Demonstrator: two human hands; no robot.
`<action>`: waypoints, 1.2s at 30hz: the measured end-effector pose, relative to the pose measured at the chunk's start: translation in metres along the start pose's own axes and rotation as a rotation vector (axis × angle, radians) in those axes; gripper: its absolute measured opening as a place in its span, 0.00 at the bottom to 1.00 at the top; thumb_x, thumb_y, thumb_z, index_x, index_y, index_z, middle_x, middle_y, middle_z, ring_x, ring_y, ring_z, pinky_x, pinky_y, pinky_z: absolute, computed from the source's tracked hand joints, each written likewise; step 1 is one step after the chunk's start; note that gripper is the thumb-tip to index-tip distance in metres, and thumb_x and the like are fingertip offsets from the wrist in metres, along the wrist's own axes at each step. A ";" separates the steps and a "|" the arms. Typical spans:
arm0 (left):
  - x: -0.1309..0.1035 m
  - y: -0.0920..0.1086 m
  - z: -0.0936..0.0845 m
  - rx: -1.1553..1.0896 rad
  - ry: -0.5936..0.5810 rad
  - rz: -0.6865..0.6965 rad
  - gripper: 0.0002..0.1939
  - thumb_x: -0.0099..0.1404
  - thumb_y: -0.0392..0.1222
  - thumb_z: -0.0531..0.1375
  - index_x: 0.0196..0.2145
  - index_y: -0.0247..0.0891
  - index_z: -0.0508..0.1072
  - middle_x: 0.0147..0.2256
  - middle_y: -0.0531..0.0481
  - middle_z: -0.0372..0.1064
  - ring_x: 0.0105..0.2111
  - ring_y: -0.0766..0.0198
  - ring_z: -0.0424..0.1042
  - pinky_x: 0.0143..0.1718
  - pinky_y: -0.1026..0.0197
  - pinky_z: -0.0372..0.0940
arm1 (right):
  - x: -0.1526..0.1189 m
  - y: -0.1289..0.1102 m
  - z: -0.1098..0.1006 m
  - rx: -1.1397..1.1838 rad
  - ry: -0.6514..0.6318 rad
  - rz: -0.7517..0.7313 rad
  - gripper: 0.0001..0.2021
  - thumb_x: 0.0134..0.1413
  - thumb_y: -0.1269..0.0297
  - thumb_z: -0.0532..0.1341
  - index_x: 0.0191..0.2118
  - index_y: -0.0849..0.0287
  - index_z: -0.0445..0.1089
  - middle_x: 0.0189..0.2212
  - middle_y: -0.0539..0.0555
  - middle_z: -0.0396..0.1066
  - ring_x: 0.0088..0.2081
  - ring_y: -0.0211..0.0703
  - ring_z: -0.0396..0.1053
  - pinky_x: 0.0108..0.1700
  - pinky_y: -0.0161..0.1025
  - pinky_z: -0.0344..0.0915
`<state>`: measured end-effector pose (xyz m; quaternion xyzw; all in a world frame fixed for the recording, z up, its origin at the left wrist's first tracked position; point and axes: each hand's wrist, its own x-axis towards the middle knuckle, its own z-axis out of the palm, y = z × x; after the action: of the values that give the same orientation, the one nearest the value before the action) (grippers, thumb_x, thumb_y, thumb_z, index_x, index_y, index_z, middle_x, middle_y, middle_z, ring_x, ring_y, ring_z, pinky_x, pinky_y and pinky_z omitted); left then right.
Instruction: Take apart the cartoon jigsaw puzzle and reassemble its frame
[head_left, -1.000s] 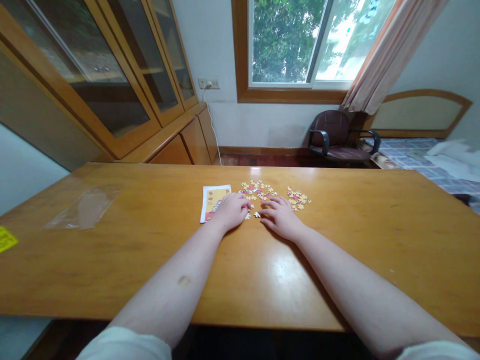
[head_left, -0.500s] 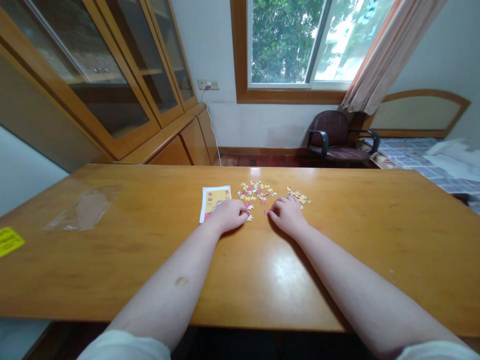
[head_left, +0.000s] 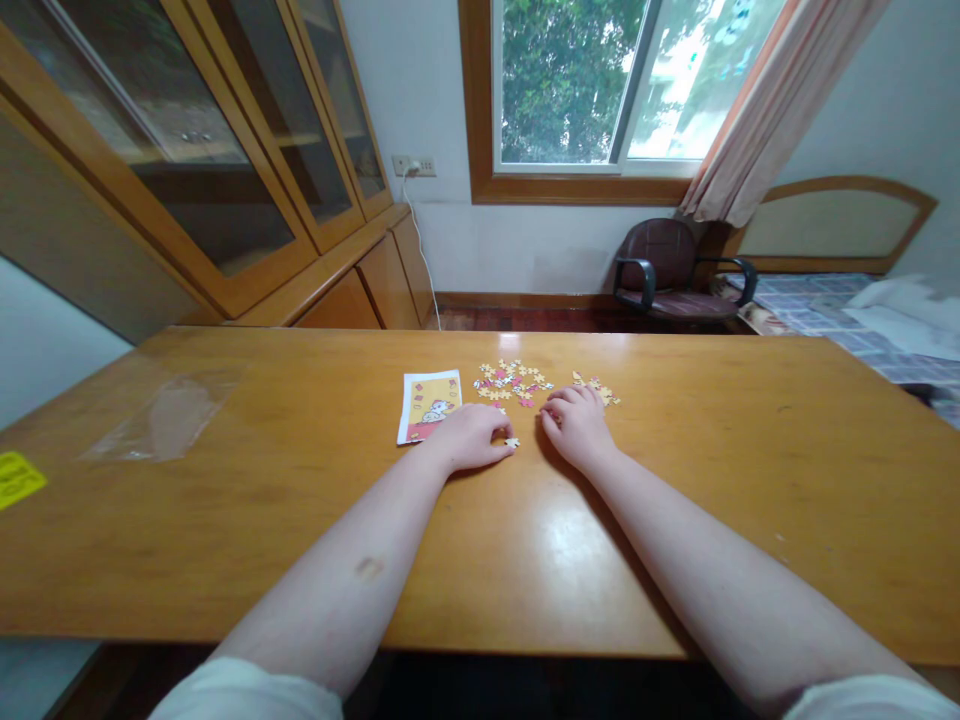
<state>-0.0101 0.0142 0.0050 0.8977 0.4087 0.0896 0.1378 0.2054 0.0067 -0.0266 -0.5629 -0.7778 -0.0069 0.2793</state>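
Note:
My left hand [head_left: 474, 437] is over the wooden table with thumb and index finger closed on a pale jigsaw piece [head_left: 512, 443] at their tips. Under its wrist side lies a picture card [head_left: 429, 400], yellow and pink with a white cartoon animal, partly covered by the hand. To the right, my right hand [head_left: 577, 428] rests with curled fingers pressed together near the tabletop; what they hold, if anything, is hidden. Beyond the hands, loose jigsaw pieces [head_left: 517, 380] in yellow, pink and white lie scattered. A second cluster of yellow pieces [head_left: 606, 392] sits just past my right hand.
On the left of the table [head_left: 300, 500] lie a clear plastic bag [head_left: 180, 415] and a yellow label [head_left: 19, 480]. Past the far edge stand a glass-fronted cabinet [head_left: 307, 240], an armchair [head_left: 667, 270] and a bed [head_left: 847, 310] under a window.
My left hand has shifted slightly right with the pale piece at its fingertips, baring more of the card. The pink piece by my right thumb is no longer visible; those fingers have curled in.

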 end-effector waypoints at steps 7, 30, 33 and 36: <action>0.004 0.001 0.005 -0.009 0.031 -0.092 0.16 0.63 0.53 0.56 0.28 0.40 0.75 0.30 0.49 0.73 0.31 0.61 0.69 0.30 0.62 0.59 | -0.003 -0.007 -0.005 0.099 0.025 -0.129 0.09 0.58 0.64 0.57 0.32 0.56 0.75 0.37 0.55 0.74 0.45 0.48 0.64 0.57 0.52 0.51; 0.003 -0.007 0.001 -0.002 0.094 -0.312 0.17 0.66 0.47 0.52 0.44 0.43 0.77 0.41 0.47 0.75 0.39 0.57 0.73 0.42 0.58 0.65 | -0.001 -0.005 -0.002 0.012 -0.052 -0.065 0.10 0.58 0.64 0.56 0.35 0.56 0.76 0.39 0.56 0.75 0.46 0.50 0.64 0.58 0.52 0.51; 0.003 -0.005 0.003 -0.068 0.101 -0.286 0.16 0.66 0.47 0.54 0.46 0.41 0.76 0.41 0.47 0.75 0.40 0.58 0.73 0.44 0.60 0.65 | -0.002 -0.006 -0.003 0.057 -0.092 -0.123 0.11 0.59 0.63 0.56 0.39 0.58 0.76 0.41 0.57 0.74 0.47 0.49 0.64 0.55 0.49 0.56; 0.003 -0.004 0.003 -0.072 0.127 -0.306 0.16 0.65 0.46 0.54 0.47 0.40 0.75 0.41 0.46 0.75 0.39 0.59 0.73 0.45 0.60 0.65 | -0.003 -0.008 -0.003 0.080 -0.180 -0.240 0.14 0.58 0.60 0.58 0.48 0.56 0.74 0.48 0.57 0.72 0.52 0.51 0.61 0.57 0.51 0.55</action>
<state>-0.0102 0.0189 0.0008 0.8120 0.5451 0.1385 0.1561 0.2001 -0.0002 -0.0229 -0.4526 -0.8611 0.0412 0.2281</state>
